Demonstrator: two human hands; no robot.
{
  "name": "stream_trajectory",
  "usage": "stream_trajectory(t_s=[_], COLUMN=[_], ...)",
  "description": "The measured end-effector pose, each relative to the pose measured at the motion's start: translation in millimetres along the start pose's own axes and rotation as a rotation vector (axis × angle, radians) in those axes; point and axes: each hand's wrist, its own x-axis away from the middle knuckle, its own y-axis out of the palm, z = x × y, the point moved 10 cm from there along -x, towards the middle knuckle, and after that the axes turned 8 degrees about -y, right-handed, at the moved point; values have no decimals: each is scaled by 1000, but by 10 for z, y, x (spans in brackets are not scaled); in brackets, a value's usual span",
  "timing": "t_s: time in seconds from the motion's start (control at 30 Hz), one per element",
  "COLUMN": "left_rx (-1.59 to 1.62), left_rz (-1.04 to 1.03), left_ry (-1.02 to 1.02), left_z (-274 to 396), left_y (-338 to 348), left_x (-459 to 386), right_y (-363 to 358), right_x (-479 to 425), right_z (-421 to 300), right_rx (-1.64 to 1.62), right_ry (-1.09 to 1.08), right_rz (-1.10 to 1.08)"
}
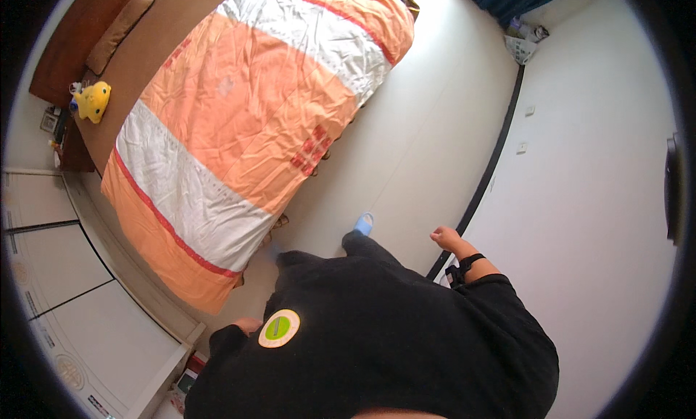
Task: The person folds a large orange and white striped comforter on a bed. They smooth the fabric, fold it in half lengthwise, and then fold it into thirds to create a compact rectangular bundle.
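My right hand (444,238) hangs at my right side, over the floor near the dark baseboard, its fingers curled, with nothing visible in it. A black strap (472,262) is round that forearm. Of my left arm only a bit of skin (248,325) shows beside my black shirt (370,332); the left hand itself is hidden. Before me and to the left lies a wrinkled orange and white quilt (255,98) with red bands, spread over a bed. One light blue slipper (364,224) shows on my foot on the pale floor.
A yellow plush toy (93,102) and a brown pillow (119,35) lie by the wooden headboard (76,44). White cabinets (109,332) stand at the left. The white wall (587,201) runs along my right, with plastic bags (522,46) in its far corner by a blue curtain (505,0).
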Motion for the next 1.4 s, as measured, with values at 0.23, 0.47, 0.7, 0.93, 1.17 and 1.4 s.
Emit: stream_trajectory(t_s=[0.23,0.47,0.7,0.93,1.17,1.4], left_rx=[575,713,759,823,865,633], left_rz=[565,651,783,929,1029,1030], left_ry=[298,339,649,841,710,283], left_z=[2146,2737,4302,5943,6913,8124], left_y=[-1006,-2098,-3749,-5629,-7142,-7891], left_x=[1482,1099,631,2860,3793,3019], right_y=[-1123,-2325,-3436,-6323,-9408,-11499], right_x=[-948,-2190,-2405,-3631,-4390,-7376], right_z=[1150,-383,-1399,56,75,-2330], right_rx=[-43,-255,79,23,354,1677], right_ry=[86,-221,-476,-172,212,-158], right_rz=[65,170,-22,293,340,289])
